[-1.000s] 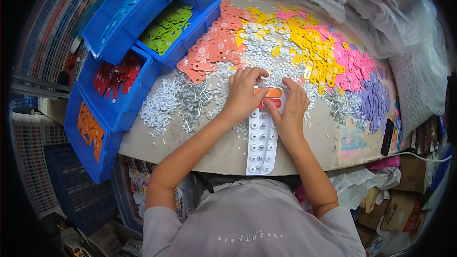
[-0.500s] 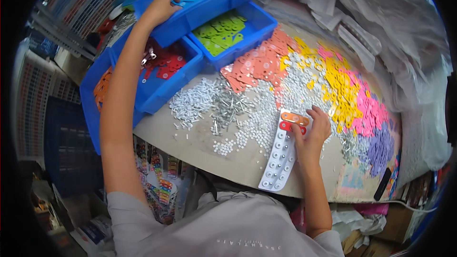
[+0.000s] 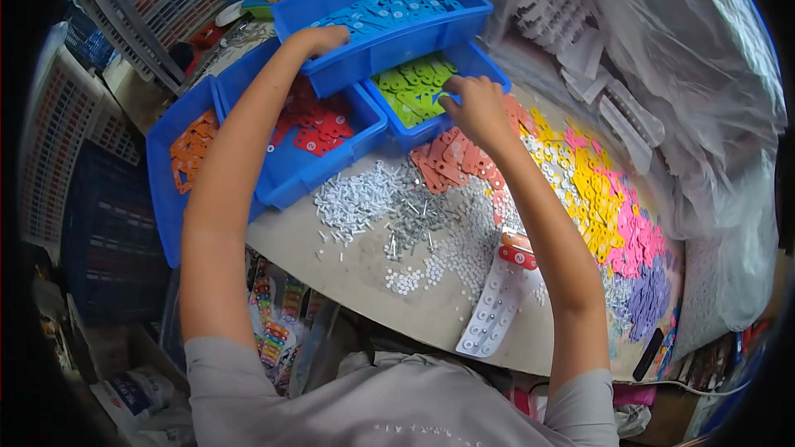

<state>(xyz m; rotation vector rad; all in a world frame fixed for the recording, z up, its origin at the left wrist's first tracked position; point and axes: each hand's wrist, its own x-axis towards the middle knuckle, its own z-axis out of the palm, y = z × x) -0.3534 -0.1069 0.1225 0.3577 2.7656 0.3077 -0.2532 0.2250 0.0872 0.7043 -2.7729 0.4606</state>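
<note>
Reaching, I had my left hand (image 3: 328, 39) at blue pieces (image 3: 397, 8) (grip I couldn't tell), right hand (image 3: 480, 106) spread by green pieces (image 3: 412, 84).

Open lane: bare surface (image 3: 421, 311) left of white tray (image 3: 490, 308). Right forearm (image 3: 553, 219) crowds tray's far end; blue bin (image 3: 402, 53) wall separates left hand (image 3: 328, 38) from right hand (image 3: 475, 104).

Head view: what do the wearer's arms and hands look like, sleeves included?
Left hand and right hand are ungloved; forearms bare, slim. No watch or cables visible on them. Short, loose grey fabric left sleeve and right sleeve, plain, matching the grey shirt.
</note>
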